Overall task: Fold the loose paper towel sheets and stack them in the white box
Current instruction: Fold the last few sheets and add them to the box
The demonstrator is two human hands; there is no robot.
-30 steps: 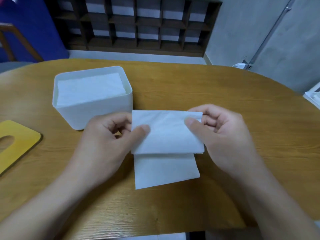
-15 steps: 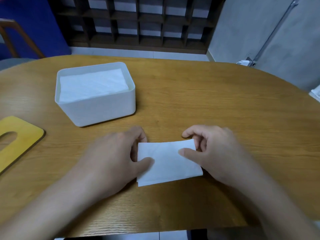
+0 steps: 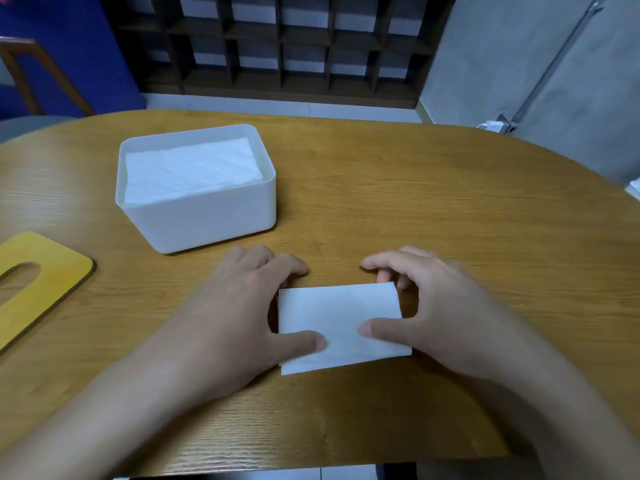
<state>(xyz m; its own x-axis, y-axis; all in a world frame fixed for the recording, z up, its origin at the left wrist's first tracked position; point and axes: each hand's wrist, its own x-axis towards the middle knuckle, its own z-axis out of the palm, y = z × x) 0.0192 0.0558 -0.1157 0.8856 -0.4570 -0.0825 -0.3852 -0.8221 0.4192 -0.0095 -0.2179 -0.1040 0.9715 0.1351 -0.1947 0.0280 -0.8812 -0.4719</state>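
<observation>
I see the folded paper towel sheet (image 3: 341, 323) lying flat on the wooden surface (image 3: 433, 209), a little below the middle of my view, a white rectangle with its long edges running roughly from 9 to 3 o'clock. My left hand (image 3: 239, 313) sits at the sheet's 9 o'clock side: its thumb lies pressed on the lower left part of the sheet, and its fingers curl down to the surface just past the sheet's far left corner. My right hand (image 3: 436, 306) sits at the 3 o'clock side, its thumb pressed on the sheet's lower right part, its fingers curled over the far right corner; I cannot tell whether those fingertips touch the paper. The white box (image 3: 207, 216) stands at 11 o'clock from the sheet, well apart from it, open at the top, with a stack of folded paper towels (image 3: 190, 171) filling it almost to the rim. At 9 o'clock, near the left edge of my view, a yellow lid (image 3: 52, 282) with an oval slot lies flat on the surface. Beyond the far edge, at 12 o'clock, stands a dark wooden shelf (image 3: 277, 46) of square compartments.
</observation>
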